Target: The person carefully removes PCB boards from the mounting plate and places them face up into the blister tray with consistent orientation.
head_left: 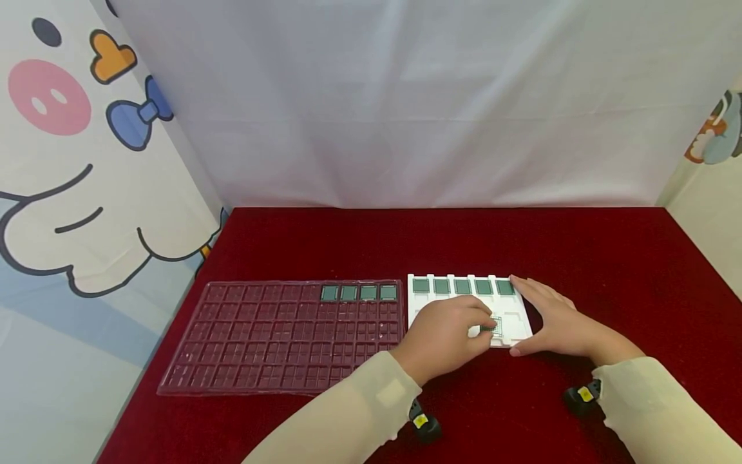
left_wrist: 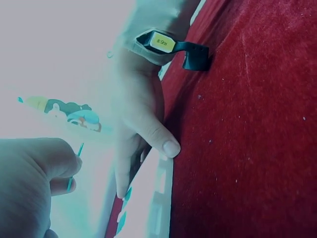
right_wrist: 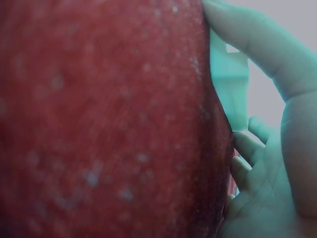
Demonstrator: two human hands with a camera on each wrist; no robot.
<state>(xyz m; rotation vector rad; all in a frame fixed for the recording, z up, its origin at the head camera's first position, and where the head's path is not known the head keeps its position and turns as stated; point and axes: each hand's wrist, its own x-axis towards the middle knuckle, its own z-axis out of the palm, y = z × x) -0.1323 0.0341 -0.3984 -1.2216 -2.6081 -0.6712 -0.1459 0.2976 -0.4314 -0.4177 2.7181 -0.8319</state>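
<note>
My left hand (head_left: 449,332) pinches a small green square chip (head_left: 495,326) with a pale grid on its face, over the front part of a white tray (head_left: 513,325). In the left wrist view the chip (left_wrist: 74,171) shows edge-on as a thin green line between thumb and finger. At the tray's right end, my right hand (head_left: 559,319) spans its side, thumb at the front corner and fingers at the back corner. Several green chips (head_left: 462,285) lie in a row along the tray's back slots. Part of the tray is hidden behind my left hand.
Left of the white tray lies a large clear plastic tray (head_left: 255,332) with many compartments; several green chips (head_left: 368,293) fill its back right ones. Both trays rest on a dark red cloth (head_left: 603,258). A white curtain (head_left: 406,116) hangs behind the table.
</note>
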